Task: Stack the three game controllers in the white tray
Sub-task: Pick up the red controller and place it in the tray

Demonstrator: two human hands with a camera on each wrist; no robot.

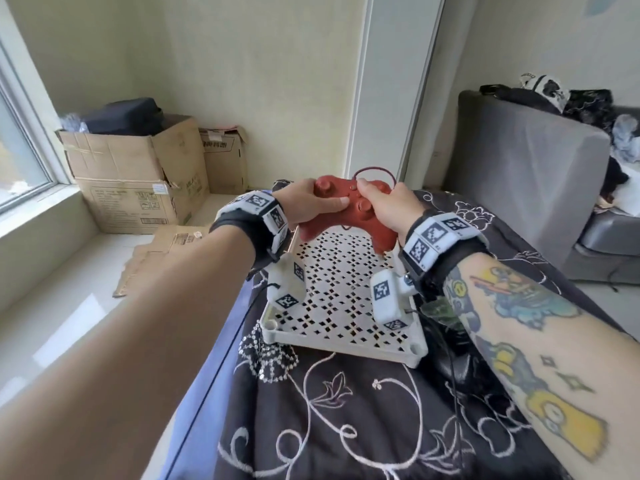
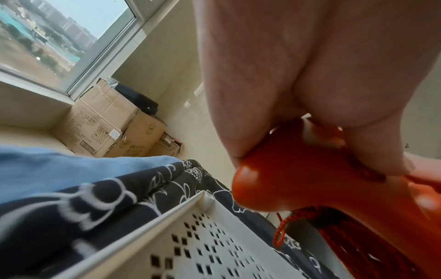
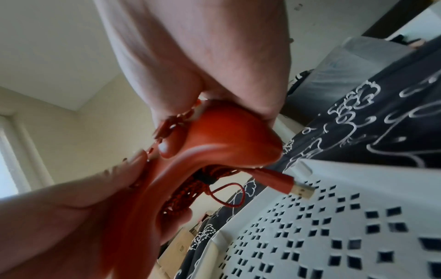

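Both hands are on one red controller (image 1: 349,211), so you've got it pinned from each side. Your left hand (image 1: 304,202) wraps the left grip, thumb lying across the face, fingers curled underneath. Your right hand (image 1: 384,209) does the same on the right grip, thumb tip up by the buttons. Tucked under the controller between your hands is its bundled red braided cable (image 3: 190,186), and the USB plug (image 3: 298,188) sticks out below your right grip. Right under all that sits the white tray (image 1: 346,337) on the dark floral blanket (image 1: 346,410), controller held above its far end, not touching.
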